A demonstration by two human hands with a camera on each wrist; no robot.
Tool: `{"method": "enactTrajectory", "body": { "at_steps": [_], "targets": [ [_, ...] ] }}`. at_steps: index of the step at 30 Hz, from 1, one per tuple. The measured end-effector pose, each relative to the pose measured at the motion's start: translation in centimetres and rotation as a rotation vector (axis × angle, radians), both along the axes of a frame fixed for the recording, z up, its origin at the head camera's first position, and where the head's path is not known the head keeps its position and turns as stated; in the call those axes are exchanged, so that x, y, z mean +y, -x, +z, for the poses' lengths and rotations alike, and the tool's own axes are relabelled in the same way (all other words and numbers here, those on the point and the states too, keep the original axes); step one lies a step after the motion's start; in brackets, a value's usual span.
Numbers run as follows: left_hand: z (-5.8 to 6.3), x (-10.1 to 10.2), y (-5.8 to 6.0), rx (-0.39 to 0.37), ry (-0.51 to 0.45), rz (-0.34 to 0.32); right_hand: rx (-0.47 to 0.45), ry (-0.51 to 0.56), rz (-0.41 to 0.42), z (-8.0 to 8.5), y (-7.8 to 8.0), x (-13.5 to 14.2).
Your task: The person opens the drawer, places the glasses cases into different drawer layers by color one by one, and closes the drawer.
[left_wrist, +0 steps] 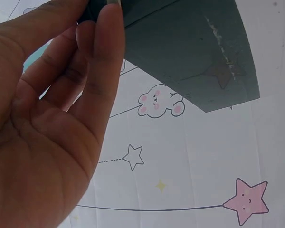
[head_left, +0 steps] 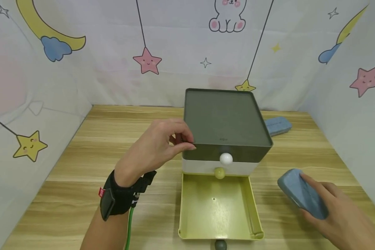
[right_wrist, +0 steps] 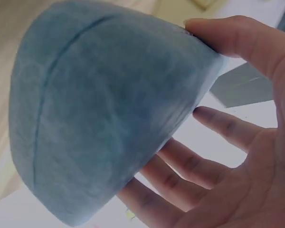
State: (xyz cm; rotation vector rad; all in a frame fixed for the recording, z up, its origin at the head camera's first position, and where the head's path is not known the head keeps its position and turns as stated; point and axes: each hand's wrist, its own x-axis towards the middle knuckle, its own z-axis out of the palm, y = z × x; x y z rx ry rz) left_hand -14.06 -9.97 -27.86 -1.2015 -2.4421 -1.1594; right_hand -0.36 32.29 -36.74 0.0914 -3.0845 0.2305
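Note:
A small drawer box with a dark grey top (head_left: 225, 118) stands on the table. Its lowest drawer (head_left: 214, 208), yellow-green inside, is pulled out at the front. My left hand (head_left: 157, 146) pinches the front left corner of the top between thumb and fingers; the left wrist view shows the box's grey side (left_wrist: 194, 57) beyond the fingertips. To the right of the drawer, my right hand (head_left: 337, 208) grips a blue glasses case (head_left: 306, 194), thumb on one side and fingers on the other. Close up, the case's rounded end and seam (right_wrist: 104, 109) fill the right wrist view.
A second blue case (head_left: 278, 125) lies behind the box's right side. White (head_left: 226, 158), yellow-green (head_left: 219, 173) and grey (head_left: 220, 244) round knobs stick out at the front of the drawers. Printed cloth walls (head_left: 175, 86) close off the wood-grain table (head_left: 128, 119) at the back and sides.

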Motion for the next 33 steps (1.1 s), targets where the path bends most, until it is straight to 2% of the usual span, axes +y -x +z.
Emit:
{"method": "enactTrajectory", "body": {
  "at_steps": [7, 13, 18, 24, 27, 33],
  "targets": [
    [0.2, -0.1, -0.1, -0.004, -0.003, -0.003, 0.298, 0.006, 0.287, 2.2, -0.2, -3.9],
    [0.3, -0.1, -0.2, 0.001, -0.007, 0.002, 0.358, 0.011, 0.449, 3.3, -0.4, -6.5],
    [0.2, 0.0, -0.2, -0.003, -0.003, -0.004, 0.287, -0.048, 0.574, 3.8, -0.2, -8.7],
    [0.1, -0.1, -0.3, 0.001, 0.001, 0.01, 0.055, -0.081, 0.647, 3.8, 0.7, -11.4],
    [0.1, 0.0, -0.3, 0.0, 0.001, 0.009, -0.015, -0.096, 0.684, 3.6, 1.2, -12.3],
    [0.2, 0.1, -0.3, 0.015, 0.006, 0.008, -0.038, -0.116, 0.756, 3.0, 1.9, -13.5]
  ]
}}
